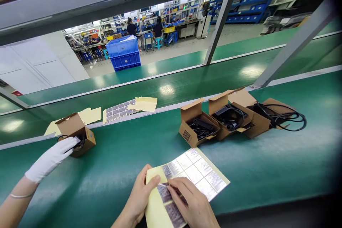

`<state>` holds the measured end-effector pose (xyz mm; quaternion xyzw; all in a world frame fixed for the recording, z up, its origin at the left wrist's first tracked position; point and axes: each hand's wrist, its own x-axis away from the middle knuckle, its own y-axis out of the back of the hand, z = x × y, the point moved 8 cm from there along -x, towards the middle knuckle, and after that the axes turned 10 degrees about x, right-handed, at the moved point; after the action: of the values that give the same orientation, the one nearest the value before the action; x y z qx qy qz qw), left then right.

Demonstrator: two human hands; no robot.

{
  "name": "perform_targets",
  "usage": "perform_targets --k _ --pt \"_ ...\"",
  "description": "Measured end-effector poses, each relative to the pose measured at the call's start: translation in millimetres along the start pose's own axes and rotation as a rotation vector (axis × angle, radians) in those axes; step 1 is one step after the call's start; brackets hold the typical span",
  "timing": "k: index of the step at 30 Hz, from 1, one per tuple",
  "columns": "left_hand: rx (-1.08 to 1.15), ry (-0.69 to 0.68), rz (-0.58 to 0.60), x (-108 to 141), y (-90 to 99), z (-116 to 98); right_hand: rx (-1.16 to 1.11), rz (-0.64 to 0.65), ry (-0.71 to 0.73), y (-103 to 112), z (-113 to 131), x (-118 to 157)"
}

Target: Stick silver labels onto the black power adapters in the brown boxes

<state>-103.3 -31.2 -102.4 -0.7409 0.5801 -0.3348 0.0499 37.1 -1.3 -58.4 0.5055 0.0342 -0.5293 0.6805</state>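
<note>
My left hand (pixel 140 194) holds a label sheet (pixel 205 174) by its yellow left edge, thumb on top and fingers beneath. The sheet carries rows of silvery printed labels and lies tilted above the green surface near the front. My right hand (pixel 191 199) pinches at a label near the sheet's left part, with thumb and index finger together at its edge. Part of that label looks lifted. The right hand covers the sheet's lower labels.
Open cardboard boxes with black cables (pixel 201 128) stand at the right on the green surface (pixel 128 149). At left, another person's white-gloved hand (pixel 53 158) reaches into an open box (pixel 89 142). More label sheets (pixel 120 110) lie along the metal divider.
</note>
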Motion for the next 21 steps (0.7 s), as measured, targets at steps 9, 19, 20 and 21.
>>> perform_targets --k 9,19,20,21 --pt "-0.091 -0.02 -0.026 -1.6 6.0 2.7 0.122 -0.007 0.126 0.5 23.6 2.3" --pt "-0.853 -0.24 -0.172 0.3 42.1 -34.7 0.459 -0.18 0.028 53.8 -77.7 -102.5" --pt "-0.94 -0.319 -0.212 3.3 42.8 -47.5 0.454 -0.152 0.048 40.2 -78.1 -114.1" --pt "-1.015 -0.424 -0.259 7.1 42.0 -62.5 0.44 -0.138 0.067 25.6 -73.2 -123.5"
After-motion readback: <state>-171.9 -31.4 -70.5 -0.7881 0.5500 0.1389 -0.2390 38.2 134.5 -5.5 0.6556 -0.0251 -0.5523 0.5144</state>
